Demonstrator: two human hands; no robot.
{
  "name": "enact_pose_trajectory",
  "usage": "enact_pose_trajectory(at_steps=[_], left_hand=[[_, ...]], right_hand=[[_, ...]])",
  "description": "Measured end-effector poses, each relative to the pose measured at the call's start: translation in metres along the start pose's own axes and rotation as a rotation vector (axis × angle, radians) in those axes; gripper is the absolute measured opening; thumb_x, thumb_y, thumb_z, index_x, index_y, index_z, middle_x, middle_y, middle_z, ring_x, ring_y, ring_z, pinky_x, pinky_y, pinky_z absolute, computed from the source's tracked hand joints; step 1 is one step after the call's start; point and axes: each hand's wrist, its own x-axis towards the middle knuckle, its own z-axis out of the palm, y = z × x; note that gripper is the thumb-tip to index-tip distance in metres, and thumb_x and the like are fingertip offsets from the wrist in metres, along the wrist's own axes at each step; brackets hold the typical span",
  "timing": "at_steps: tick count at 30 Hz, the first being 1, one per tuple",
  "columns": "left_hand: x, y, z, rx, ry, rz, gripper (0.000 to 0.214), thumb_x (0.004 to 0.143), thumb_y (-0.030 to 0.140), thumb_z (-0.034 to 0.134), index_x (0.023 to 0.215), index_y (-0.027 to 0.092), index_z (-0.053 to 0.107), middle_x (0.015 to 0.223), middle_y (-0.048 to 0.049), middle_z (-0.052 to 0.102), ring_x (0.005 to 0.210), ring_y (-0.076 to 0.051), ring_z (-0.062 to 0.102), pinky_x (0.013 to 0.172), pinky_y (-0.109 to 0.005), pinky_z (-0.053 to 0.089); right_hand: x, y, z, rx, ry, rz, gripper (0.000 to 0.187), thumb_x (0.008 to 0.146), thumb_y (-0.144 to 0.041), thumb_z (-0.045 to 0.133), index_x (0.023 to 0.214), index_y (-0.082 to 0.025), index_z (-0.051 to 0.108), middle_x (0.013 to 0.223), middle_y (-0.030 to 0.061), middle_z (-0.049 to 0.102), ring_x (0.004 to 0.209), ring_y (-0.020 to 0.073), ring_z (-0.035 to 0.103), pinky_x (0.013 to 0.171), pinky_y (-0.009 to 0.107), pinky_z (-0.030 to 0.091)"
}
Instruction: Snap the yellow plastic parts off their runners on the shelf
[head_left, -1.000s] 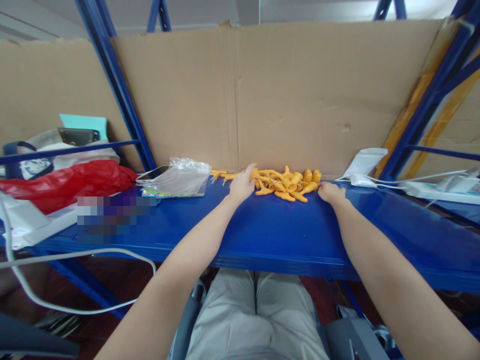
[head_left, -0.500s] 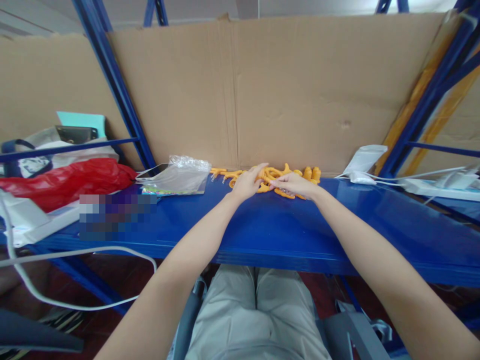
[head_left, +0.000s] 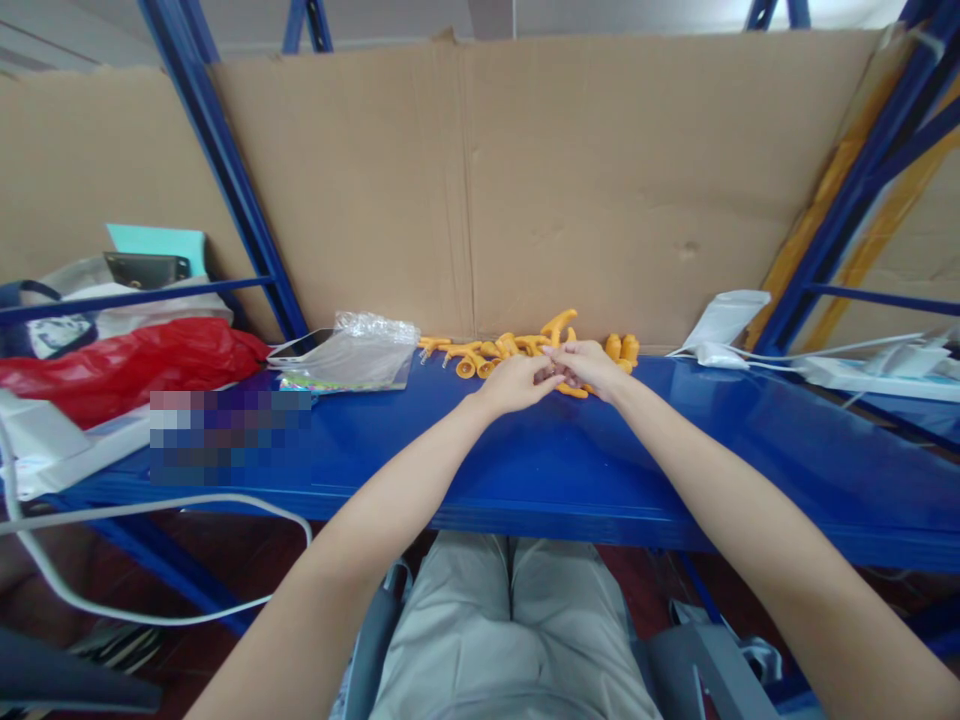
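My left hand (head_left: 517, 384) reaches in from the left, its bent fingertips meeting those of my other hand; what they pinch, if anything, is too small to make out. My right hand (head_left: 589, 364) is closed around an orange curved plastic piece (head_left: 559, 322), whose branched end sticks up above the fingers. Behind and beside both hands lie several orange plastic pieces (head_left: 466, 366), some with round cup-like ends, along the foot of the cardboard. Two orange cylindrical pieces (head_left: 621, 348) stand right of my right hand.
The blue shelf (head_left: 525, 470) has a cardboard panel (head_left: 600, 180) at its back. Left lie a clear plastic bag (head_left: 360, 360), a phone-like object (head_left: 304, 345) and a red bag (head_left: 142, 365). A white power strip (head_left: 862, 377) and cables lie right. A white cable (head_left: 187, 500) loops at front left.
My left hand has moved right and nearer, from the orange pieces to my right hand's fingertips. A curved orange piece now stands raised at my right hand.
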Motion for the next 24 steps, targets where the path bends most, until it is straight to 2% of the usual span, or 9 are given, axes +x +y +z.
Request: enact_pose_trajectory(at_steps=[5, 10, 12, 15, 17, 19, 21, 24], left_hand=[[0.001, 0.005, 0.003, -0.1, 0.004, -0.035, 0.016, 0.087, 0.026, 0.063, 0.076, 0.015, 0.067, 0.074, -0.0049, 0.07, 0.068, -0.016, 0.064, 0.068, -0.028, 0.048], [0.002, 0.009, 0.003, -0.524, -0.059, -0.263, 0.022, 0.09, 0.027, 0.062, 0.073, 0.014, 0.063, 0.059, 0.0018, 0.063, 0.04, -0.006, 0.049, 0.047, -0.02, 0.041], [0.003, 0.011, 0.0, -0.696, -0.022, -0.343, 0.024, 0.09, 0.03, 0.064, 0.073, 0.013, 0.062, 0.058, 0.0023, 0.063, 0.037, -0.004, 0.047, 0.044, -0.019, 0.039], [0.006, 0.01, -0.009, -0.885, 0.105, -0.439, 0.028, 0.091, 0.036, 0.064, 0.074, 0.013, 0.063, 0.06, 0.0022, 0.064, 0.036, -0.003, 0.047, 0.043, -0.018, 0.04], [0.009, 0.005, -0.019, -0.96, 0.203, -0.482, 0.028, 0.092, 0.038, 0.063, 0.078, 0.014, 0.063, 0.062, 0.0025, 0.065, 0.036, -0.002, 0.047, 0.042, -0.017, 0.039], [0.013, -0.004, -0.03, -0.997, 0.302, -0.511, 0.025, 0.092, 0.037, 0.062, 0.081, 0.014, 0.064, 0.063, 0.0027, 0.066, 0.037, -0.002, 0.046, 0.042, -0.016, 0.039], [0.017, -0.017, -0.041, -0.991, 0.385, -0.554, 0.023, 0.092, 0.033, 0.062, 0.079, 0.014, 0.062, 0.063, 0.003, 0.065, 0.036, -0.002, 0.045, 0.042, -0.015, 0.039], [0.024, -0.041, -0.054, -0.892, 0.471, -0.648, 0.022, 0.092, 0.028, 0.062, 0.074, 0.015, 0.057, 0.06, 0.0041, 0.062, 0.034, -0.002, 0.043, 0.04, -0.015, 0.039]], right_hand=[[0.0, 0.002, 0.0, -0.072, 0.001, 0.01, 0.047, 0.089, -0.05, 0.065, 0.057, -0.02, 0.048, 0.045, -0.0029, 0.049, 0.041, 0.0063, 0.042, 0.038, 0.019, 0.031], [0.003, 0.007, -0.001, -0.128, -0.019, -0.037, 0.048, 0.092, -0.052, 0.058, 0.057, -0.02, 0.05, 0.046, -0.0019, 0.05, 0.044, 0.0085, 0.047, 0.045, 0.022, 0.038], [0.005, 0.008, 0.0, -0.076, -0.036, -0.037, 0.046, 0.094, -0.051, 0.055, 0.062, -0.019, 0.054, 0.051, -0.0005, 0.055, 0.045, 0.0086, 0.048, 0.047, 0.023, 0.039], [0.008, 0.009, -0.002, -0.048, -0.008, -0.054, 0.035, 0.095, -0.045, 0.054, 0.073, -0.019, 0.059, 0.061, 0.0013, 0.061, 0.047, 0.0097, 0.051, 0.047, 0.023, 0.041], [0.012, 0.013, -0.004, -0.186, 0.051, -0.13, 0.028, 0.095, -0.037, 0.052, 0.077, -0.019, 0.061, 0.069, 0.0029, 0.065, 0.055, 0.0125, 0.057, 0.054, 0.026, 0.048], [0.015, 0.018, -0.007, -0.445, 0.108, -0.279, 0.021, 0.093, -0.029, 0.053, 0.081, -0.018, 0.065, 0.082, 0.0064, 0.07, 0.074, 0.0178, 0.065, 0.073, 0.032, 0.054], [0.017, 0.024, -0.009, -0.699, 0.144, -0.439, 0.018, 0.09, -0.024, 0.054, 0.091, -0.017, 0.07, 0.101, 0.0106, 0.072, 0.099, 0.0238, 0.065, 0.093, 0.04, 0.05], [0.016, 0.029, -0.008, -0.904, 0.134, -0.527, 0.03, 0.092, -0.026, 0.051, 0.115, -0.019, 0.07, 0.126, 0.0126, 0.067, 0.122, 0.0287, 0.057, 0.104, 0.047, 0.043]])
